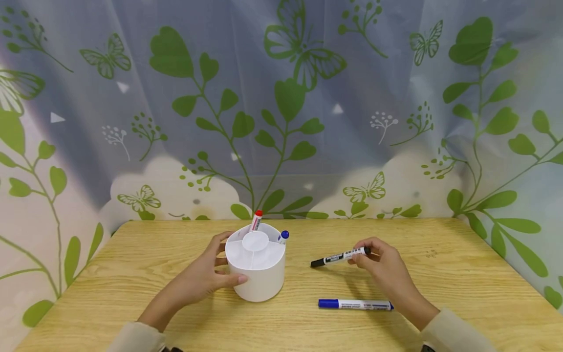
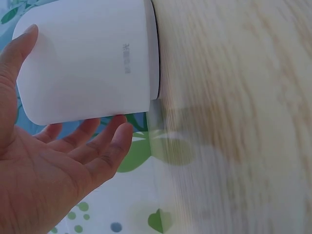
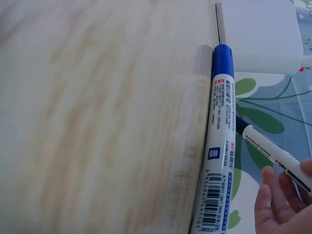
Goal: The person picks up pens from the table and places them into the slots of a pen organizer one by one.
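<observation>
A white round pen holder [image 1: 260, 283] with several compartments stands on the table. My left hand [image 1: 200, 274] grips its left side, thumb on the front wall and fingers round the back; the left wrist view shows the thumb and fingertips against the holder [image 2: 87, 68]. Inside, a red-capped marker [image 1: 256, 221] leans at the back and a blue-capped marker [image 1: 283, 236] at the right. To the right, my right hand [image 1: 391, 269] pinches a black whiteboard marker [image 1: 337, 257] by one end, above the table, its black cap pointing left towards the holder. Below it lies a blue marker [image 1: 355, 304].
The wooden table [image 1: 176, 332] ends at a patterned curtain [image 1: 246, 122] behind and at both sides. In the right wrist view, the lying blue marker [image 3: 222, 131] is close in front of the raised black one [image 3: 268, 148].
</observation>
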Demonstrator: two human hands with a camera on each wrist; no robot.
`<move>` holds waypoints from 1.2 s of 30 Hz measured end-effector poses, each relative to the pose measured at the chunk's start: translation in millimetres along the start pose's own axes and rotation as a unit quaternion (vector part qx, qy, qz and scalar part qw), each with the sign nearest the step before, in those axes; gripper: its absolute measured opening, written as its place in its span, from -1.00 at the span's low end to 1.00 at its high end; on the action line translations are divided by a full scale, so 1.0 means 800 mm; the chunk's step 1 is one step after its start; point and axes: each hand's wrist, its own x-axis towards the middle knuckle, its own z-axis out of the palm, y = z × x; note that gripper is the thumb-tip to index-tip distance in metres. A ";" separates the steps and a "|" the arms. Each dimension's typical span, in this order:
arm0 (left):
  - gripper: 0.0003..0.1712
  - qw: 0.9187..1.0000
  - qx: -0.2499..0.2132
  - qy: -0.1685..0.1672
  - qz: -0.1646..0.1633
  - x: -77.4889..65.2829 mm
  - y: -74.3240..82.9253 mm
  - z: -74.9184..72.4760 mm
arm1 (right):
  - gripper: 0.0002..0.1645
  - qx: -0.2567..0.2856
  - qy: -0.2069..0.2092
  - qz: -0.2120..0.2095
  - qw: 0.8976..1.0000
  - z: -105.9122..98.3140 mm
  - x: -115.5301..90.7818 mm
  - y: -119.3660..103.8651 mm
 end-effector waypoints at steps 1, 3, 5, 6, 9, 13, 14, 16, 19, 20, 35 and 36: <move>0.17 1.000 0.002 0.001 0.000 0.000 0.000 0.000 | -0.74 0.004 0.002 -0.002 1.000 0.000 0.000 -0.001; 0.15 1.000 0.006 0.000 0.004 0.000 0.000 -0.001 | -0.73 0.013 0.006 -0.004 1.000 0.000 0.001 -0.002; 0.14 1.000 0.005 0.002 0.002 0.000 0.000 -0.002 | -0.71 0.020 0.007 -0.007 1.000 0.000 0.001 -0.003; 0.13 1.000 0.005 0.002 0.003 0.000 0.000 -0.002 | -0.71 0.025 0.007 -0.008 1.000 0.000 0.001 -0.003; 0.11 1.000 0.002 0.005 -0.001 -0.001 -0.001 -0.003 | -0.72 0.038 0.006 -0.015 0.999 0.000 0.002 -0.006; 0.09 1.000 0.007 0.002 -0.002 -0.002 0.001 -0.006 | -0.72 0.057 0.004 -0.029 0.998 0.001 0.002 -0.011; 0.09 1.000 0.008 0.000 -0.002 -0.003 0.002 -0.006 | -0.72 0.061 0.002 -0.033 0.998 0.002 0.002 -0.012; 0.09 1.000 0.007 -0.002 -0.001 -0.004 0.004 -0.007 | -0.72 0.071 0.001 -0.040 0.997 0.003 0.001 -0.014; 0.10 1.000 0.002 -0.003 0.000 -0.005 0.005 -0.007 | -0.72 0.083 0.001 -0.044 0.996 0.005 0.000 -0.017; 0.11 1.000 0.000 -0.004 0.002 -0.005 0.005 -0.007 | -0.72 0.088 0.001 -0.044 0.995 0.005 0.000 -0.018; 0.29 1.000 0.016 0.007 -0.012 0.000 0.002 0.005 | -0.72 0.150 0.001 -0.058 0.987 0.005 -0.001 -0.042; 0.29 1.000 0.019 0.007 -0.010 0.000 0.002 0.006 | -0.72 0.154 0.000 -0.061 0.986 0.005 -0.001 -0.044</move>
